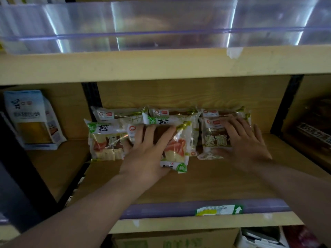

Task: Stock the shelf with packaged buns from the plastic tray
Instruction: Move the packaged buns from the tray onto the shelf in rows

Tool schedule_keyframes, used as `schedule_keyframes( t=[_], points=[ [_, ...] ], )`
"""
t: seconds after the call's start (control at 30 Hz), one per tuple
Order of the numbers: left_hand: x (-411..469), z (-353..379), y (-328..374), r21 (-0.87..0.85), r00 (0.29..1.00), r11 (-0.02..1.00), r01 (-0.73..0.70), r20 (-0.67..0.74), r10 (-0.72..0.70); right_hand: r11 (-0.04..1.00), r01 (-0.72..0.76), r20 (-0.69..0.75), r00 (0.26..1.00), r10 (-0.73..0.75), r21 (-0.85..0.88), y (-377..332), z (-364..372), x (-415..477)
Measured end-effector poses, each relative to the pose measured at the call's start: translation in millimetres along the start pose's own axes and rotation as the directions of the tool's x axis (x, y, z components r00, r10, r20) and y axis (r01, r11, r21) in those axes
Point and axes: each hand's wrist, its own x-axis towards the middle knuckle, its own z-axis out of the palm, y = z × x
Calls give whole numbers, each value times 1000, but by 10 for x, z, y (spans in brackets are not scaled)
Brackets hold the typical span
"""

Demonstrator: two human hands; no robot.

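Left hand [143, 154] fingers curl around a bun packet [174, 149], which sits tilted in front of the rear row of packets [172, 113]. Right hand [245, 142] lies flat, fingers spread, on another packet [213, 140] right of it. I'd square the tilted one against that row on the shelf [206, 183]. No tray in sight.

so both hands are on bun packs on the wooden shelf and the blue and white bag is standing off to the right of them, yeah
Not quite: the blue and white bag stands to the left of the bun packs, not the right, as the head view shows. The rest holds: the left hand and right hand are both on packs on the wooden shelf.
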Motion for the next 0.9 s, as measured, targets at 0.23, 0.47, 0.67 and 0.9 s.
schedule_keyframes(
  t=[0.23, 0.47, 0.67, 0.9],
  points=[
    [-221, -196, -833, 185, 967, 954, 237, 43, -249, 998, 63, -1, 998, -63, 24, -285, -102, 40],
    [-101, 30, -1080, 25, 956, 973, 229, 185, -229, 999, 38, 20, 999, -38, 3, -328, -249, -24],
    [-132, 25, -1063, -5, 962, 977, 214, 176, -209, 1000, -7, 54, 999, 8, -6, -282, -332, -111],
    [-57, -136, -458, 84, 972, 976, 200, -145, -186, 999, 37, 35, 999, -36, -39, -143, -452, -166]
  ],
)
